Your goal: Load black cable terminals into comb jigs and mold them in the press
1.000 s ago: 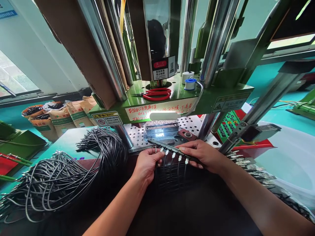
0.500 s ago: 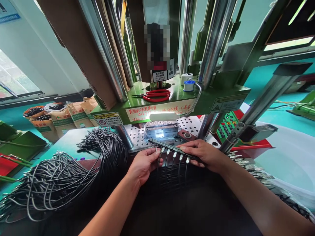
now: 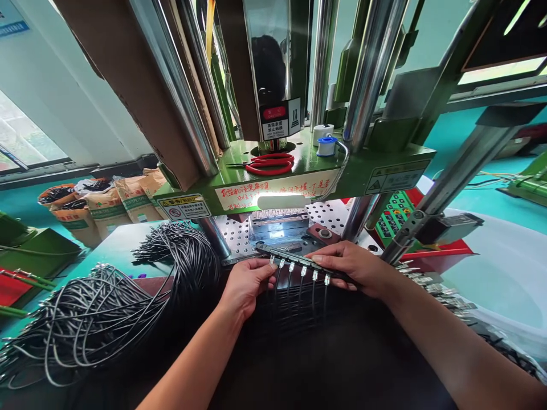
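Observation:
My right hand (image 3: 359,266) grips the right part of a dark, narrow bar-shaped holder (image 3: 290,255), which slants down to the right. Several black cables with silver connector ends (image 3: 303,271) are seated along its near edge, their leads hanging down. At the bar's left part, my left hand (image 3: 247,286) pinches another cable by its silver connector (image 3: 272,259), held against the edge. Behind the bar, on the press bed, sits a metal mould block (image 3: 280,226) under a lit lamp (image 3: 282,201).
A big bundle of black cables (image 3: 98,324) lies at left. Red-handled scissors (image 3: 269,164) and a blue-and-white spool (image 3: 327,146) rest on the green press plate (image 3: 239,152). Press columns flank the work area. At right are a button panel (image 3: 395,219) and a white tub (image 3: 508,267).
My left hand has shifted slightly left and brought the pinched connector up to the bar's edge. The right hand holds the bar nearly still. The view has shifted a little.

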{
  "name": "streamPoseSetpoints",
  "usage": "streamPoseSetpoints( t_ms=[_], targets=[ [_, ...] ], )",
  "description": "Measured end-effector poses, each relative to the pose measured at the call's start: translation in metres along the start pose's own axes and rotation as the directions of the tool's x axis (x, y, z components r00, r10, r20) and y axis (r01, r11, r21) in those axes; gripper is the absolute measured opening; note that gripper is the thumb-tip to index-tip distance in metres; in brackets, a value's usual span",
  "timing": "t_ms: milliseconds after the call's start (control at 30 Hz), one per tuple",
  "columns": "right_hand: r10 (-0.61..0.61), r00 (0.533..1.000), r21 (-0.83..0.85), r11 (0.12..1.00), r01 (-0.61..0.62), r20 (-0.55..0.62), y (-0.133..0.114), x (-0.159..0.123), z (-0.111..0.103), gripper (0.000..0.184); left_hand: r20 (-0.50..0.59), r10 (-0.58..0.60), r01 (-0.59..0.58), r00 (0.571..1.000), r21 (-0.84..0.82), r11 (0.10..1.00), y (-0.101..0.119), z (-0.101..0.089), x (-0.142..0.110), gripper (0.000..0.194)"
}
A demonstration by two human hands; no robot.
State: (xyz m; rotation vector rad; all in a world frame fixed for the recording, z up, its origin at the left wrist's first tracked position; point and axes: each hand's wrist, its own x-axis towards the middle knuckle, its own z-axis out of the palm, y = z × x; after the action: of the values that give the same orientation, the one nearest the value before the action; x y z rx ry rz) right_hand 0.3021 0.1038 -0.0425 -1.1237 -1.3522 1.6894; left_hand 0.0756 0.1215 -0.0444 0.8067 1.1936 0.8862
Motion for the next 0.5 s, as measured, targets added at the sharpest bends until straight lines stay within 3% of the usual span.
streamPoseSetpoints(
  t_ms=[500],
  targets=[
    [0.01,0.999,-0.055,0.998,-0.008,0.044,0.001,-0.0001,0.0008,0.046,-0.009,-0.002,0.002,1.0,0.057,0.998,-0.0025,0.0006,0.0024,0.014]
  ],
)
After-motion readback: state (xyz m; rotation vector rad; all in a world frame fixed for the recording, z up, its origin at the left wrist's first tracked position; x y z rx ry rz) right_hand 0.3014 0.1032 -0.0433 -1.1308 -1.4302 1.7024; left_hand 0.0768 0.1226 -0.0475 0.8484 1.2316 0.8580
